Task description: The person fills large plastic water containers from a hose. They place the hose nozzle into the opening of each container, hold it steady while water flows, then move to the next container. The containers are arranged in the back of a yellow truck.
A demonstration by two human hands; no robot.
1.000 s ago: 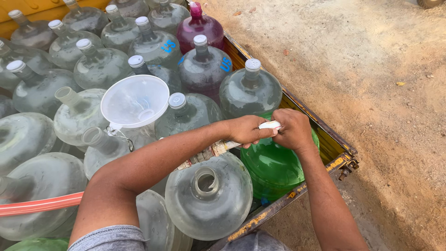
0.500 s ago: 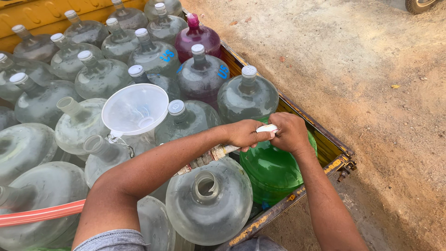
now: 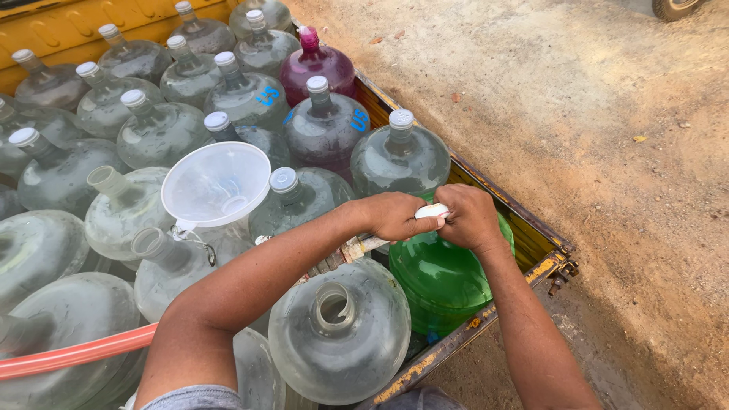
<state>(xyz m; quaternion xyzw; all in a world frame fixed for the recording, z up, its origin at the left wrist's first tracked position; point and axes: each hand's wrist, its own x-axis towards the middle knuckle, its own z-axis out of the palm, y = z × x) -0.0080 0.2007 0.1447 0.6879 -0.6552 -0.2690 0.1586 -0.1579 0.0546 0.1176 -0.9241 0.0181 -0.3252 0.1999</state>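
My left hand (image 3: 395,215) and my right hand (image 3: 469,217) meet over the neck of a green jug (image 3: 444,277) at the near right corner of a yellow cart bed (image 3: 543,262). A white cap (image 3: 431,211) shows between the two hands, and both grip around it. A pale metal nozzle (image 3: 353,249) runs under my left wrist. Just in front stands a clear jug (image 3: 342,334) with its mouth uncovered. A white funnel (image 3: 216,184) sits in another clear jug to the left.
Several clear capped jugs fill the cart, with one dark pink jug (image 3: 317,67) at the back. An orange hose (image 3: 72,354) crosses the lower left. Bare dirt ground (image 3: 607,114) lies to the right. A wheel (image 3: 676,7) shows at the top right.
Both hands stay on the green jug's cap with only slight shifts. The camera has tilted a little, so the jugs sit lower in view.
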